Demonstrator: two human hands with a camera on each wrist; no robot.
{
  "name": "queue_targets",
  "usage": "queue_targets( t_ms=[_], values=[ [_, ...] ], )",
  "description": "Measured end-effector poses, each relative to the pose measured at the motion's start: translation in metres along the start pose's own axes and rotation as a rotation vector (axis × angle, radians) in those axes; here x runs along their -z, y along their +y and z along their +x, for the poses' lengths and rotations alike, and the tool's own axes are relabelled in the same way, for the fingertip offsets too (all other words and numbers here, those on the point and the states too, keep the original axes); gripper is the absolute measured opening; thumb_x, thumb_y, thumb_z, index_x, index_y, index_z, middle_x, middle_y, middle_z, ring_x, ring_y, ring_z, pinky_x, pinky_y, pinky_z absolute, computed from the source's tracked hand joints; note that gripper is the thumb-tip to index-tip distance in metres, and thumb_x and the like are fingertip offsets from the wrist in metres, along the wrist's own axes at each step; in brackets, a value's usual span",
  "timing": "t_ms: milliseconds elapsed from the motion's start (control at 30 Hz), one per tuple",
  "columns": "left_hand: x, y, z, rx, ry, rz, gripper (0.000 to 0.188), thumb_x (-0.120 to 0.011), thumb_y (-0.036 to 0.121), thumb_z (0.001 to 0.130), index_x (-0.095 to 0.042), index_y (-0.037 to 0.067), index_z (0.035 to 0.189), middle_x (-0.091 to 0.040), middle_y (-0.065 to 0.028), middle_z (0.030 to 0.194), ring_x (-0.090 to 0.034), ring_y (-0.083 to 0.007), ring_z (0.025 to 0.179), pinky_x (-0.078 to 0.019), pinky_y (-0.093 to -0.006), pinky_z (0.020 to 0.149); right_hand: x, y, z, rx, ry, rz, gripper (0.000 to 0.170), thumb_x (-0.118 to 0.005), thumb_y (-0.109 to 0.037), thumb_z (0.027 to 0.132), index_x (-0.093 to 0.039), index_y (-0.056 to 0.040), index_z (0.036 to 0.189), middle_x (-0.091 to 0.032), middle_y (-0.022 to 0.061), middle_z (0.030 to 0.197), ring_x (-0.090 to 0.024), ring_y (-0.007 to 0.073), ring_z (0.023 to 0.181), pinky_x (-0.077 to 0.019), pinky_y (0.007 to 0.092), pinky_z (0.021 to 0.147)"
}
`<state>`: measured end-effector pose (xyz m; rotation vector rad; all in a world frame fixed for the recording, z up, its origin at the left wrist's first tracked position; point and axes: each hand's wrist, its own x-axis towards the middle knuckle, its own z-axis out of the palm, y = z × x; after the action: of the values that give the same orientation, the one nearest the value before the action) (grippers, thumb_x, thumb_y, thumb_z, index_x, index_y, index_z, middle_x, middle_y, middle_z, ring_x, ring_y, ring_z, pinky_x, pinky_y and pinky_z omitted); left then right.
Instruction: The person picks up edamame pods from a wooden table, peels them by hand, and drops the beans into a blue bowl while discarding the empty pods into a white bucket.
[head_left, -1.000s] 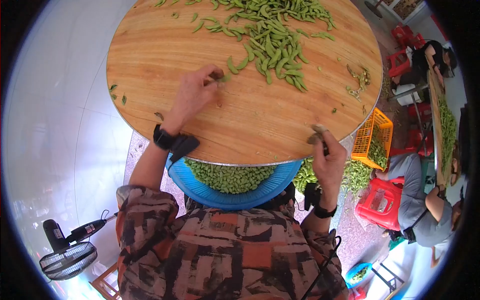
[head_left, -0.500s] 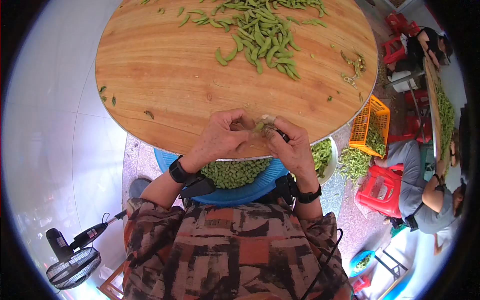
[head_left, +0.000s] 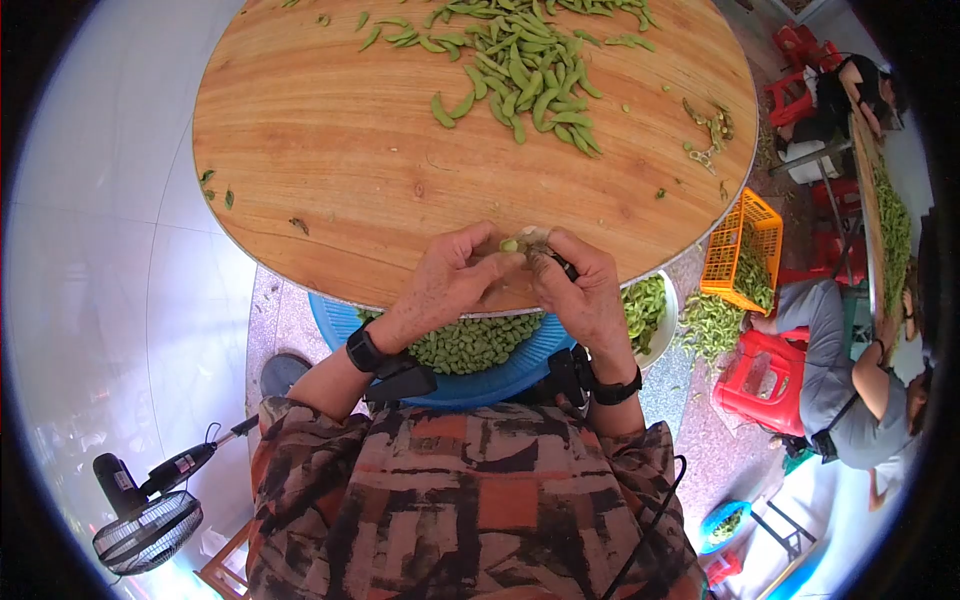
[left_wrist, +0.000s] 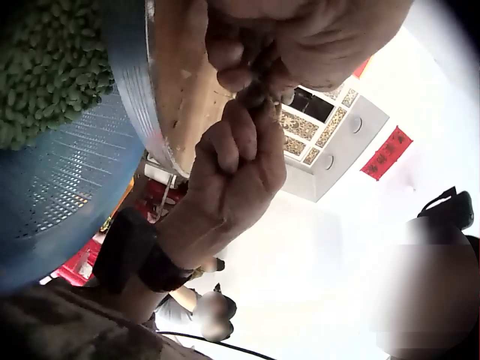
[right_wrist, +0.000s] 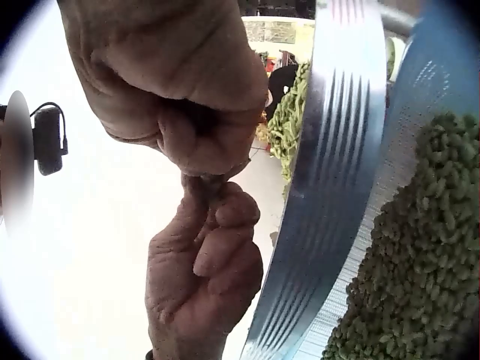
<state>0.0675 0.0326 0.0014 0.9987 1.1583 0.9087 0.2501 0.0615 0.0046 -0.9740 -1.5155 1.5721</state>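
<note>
In the head view both hands meet over the near edge of the round wooden table [head_left: 330, 180]. My left hand [head_left: 450, 278] pinches a green soybean pod [head_left: 512, 246] between thumb and fingers. Curled in from the other side, my right hand [head_left: 582, 295] grips the pod's other end, with something dark among its fingers. Both wrist views show the fingertips pressed together, the pod mostly hidden behind them. Below the table edge, a blue basket [head_left: 325, 325] holds shelled soybeans [head_left: 470, 347].
A pile of soybean pods [head_left: 530, 75] covers the table's far part. Opened husks [head_left: 712, 135] lie at its right. Beside the basket stands a white bowl of pods [head_left: 645, 315]. An orange crate [head_left: 740, 250], a red stool [head_left: 750, 380] and seated people are to the right.
My left hand has come back from near the pile to the table's near edge. The right hand has moved left to meet it, and the pod between them now shows more clearly.
</note>
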Motion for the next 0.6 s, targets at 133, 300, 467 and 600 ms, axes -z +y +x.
queue_targets(
  t_ms=[133, 300, 467, 600],
  values=[
    [0.011, 0.007, 0.0, 0.192, -0.081, -0.289, 0.017, -0.057, 0.019, 0.097, -0.061, 0.003, 0.1, -0.062, 0.0004, 0.073, -0.056, -0.0055, 0.059, -0.0443, -0.0185, 0.051, 0.004, 0.0, 0.0, -0.119, -0.016, 0.005, 0.019, -0.054, -0.001, 0.088, -0.061, 0.0038, 0.105, -0.057, 0.0028, 0.078, -0.053, 0.0106, 0.07, -0.0444, 0.0265, 0.061],
    [0.004, 0.002, -0.001, 0.244, 0.016, -0.52, 0.02, -0.051, 0.018, 0.099, -0.059, 0.004, 0.11, -0.066, -0.0036, 0.094, -0.062, -0.011, 0.068, -0.048, -0.0199, 0.056, -0.016, -0.005, 0.001, 0.302, 0.126, -0.48, 0.019, -0.056, 0.003, 0.084, -0.061, 0.0028, 0.102, -0.058, 0.0126, 0.084, -0.06, 0.0269, 0.071, -0.047, 0.0328, 0.062],
    [0.0, -0.014, 0.003, 0.121, -0.107, -0.802, 0.021, -0.048, 0.013, 0.097, -0.057, 0.003, 0.113, -0.064, -0.0046, 0.1, -0.062, -0.0117, 0.08, -0.0497, -0.0223, 0.063, -0.033, -0.008, -0.005, 0.374, 0.252, -0.607, 0.021, -0.056, 0.004, 0.083, -0.06, 0.0021, 0.103, -0.054, 0.0166, 0.086, -0.059, 0.0342, 0.072, -0.0487, 0.0389, 0.062],
    [-0.008, -0.025, 0.004, 0.021, -0.099, -0.769, 0.024, -0.046, 0.013, 0.096, -0.057, 0.002, 0.114, -0.063, -0.0051, 0.103, -0.062, -0.0123, 0.083, -0.0511, -0.0257, 0.065, -0.03, -0.01, -0.003, 0.375, 0.28, -0.566, 0.021, -0.056, 0.004, 0.083, -0.06, 0.0021, 0.103, -0.054, 0.0161, 0.085, -0.059, 0.0338, 0.071, -0.0486, 0.0386, 0.061]
  ],
)
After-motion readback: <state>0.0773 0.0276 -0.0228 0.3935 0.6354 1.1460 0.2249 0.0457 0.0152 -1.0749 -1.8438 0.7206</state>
